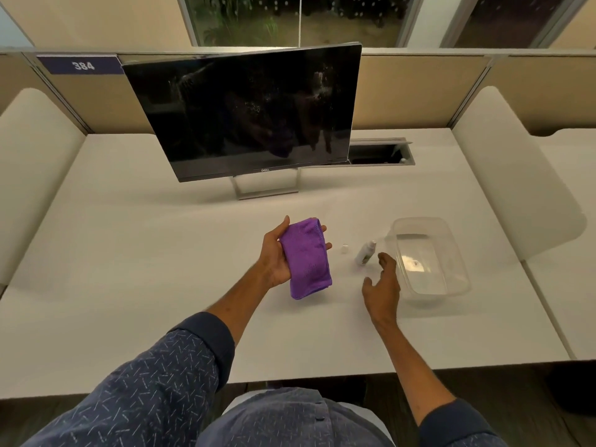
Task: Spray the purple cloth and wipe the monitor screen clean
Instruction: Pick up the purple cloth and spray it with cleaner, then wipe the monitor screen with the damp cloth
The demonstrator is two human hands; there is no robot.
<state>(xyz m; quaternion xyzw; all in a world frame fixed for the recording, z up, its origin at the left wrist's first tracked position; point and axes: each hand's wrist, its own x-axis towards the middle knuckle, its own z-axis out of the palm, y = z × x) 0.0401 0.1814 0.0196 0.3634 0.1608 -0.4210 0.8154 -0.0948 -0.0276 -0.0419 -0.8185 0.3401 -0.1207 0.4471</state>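
My left hand (274, 253) holds a folded purple cloth (306, 259) above the white desk, palm up, with the cloth draped over the fingers. My right hand (383, 285) hovers open just below a small white spray bottle (366, 252), which lies on the desk a short way from my fingertips. The bottle's small white cap (345, 248) rests apart, between the cloth and the bottle. The dark monitor (245, 114) stands at the back of the desk, tilted, with specks and smears on its screen.
A clear plastic tub (451, 279) sits right of the bottle, close to my right hand. Behind the monitor on the right is an open cable hatch (377, 153). Beige partitions wall the desk at the back and white panels at both sides.
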